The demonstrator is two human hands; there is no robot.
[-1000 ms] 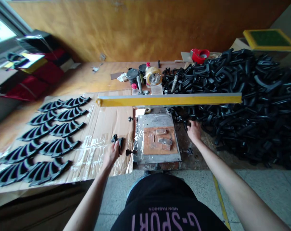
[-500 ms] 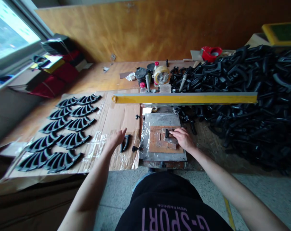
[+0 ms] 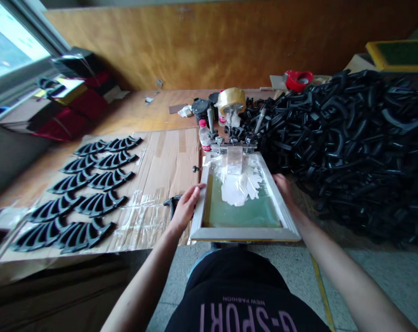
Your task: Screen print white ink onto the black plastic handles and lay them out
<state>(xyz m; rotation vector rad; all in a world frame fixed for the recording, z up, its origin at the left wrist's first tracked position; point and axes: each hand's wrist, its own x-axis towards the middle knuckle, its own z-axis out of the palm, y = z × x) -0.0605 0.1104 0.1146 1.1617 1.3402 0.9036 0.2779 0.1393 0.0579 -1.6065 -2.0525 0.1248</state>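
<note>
A hinged screen-printing frame (image 3: 244, 233) lies flat in front of me, its green mesh smeared with white ink (image 3: 238, 186). My left hand (image 3: 185, 208) grips the frame's left rail, fingers curled over the edge. My right hand (image 3: 284, 189) holds the right rail, its fingers mostly hidden behind the frame. A single black plastic part (image 3: 172, 203) lies on the cardboard just left of my left hand.
Rows of black fin-shaped parts (image 3: 78, 196) lie on cardboard (image 3: 160, 161) to the left. A big heap of black plastic parts (image 3: 350, 143) fills the right. Bottles (image 3: 204, 135), a tape roll (image 3: 231, 99) and tins stand behind the frame. A red tape dispenser (image 3: 298, 80) sits far back.
The frame was raised edge-on; it has swung down flat over the plate. My right hand left the part on the plate, my left hand left the cardboard, and both moved to the frame's rails.
</note>
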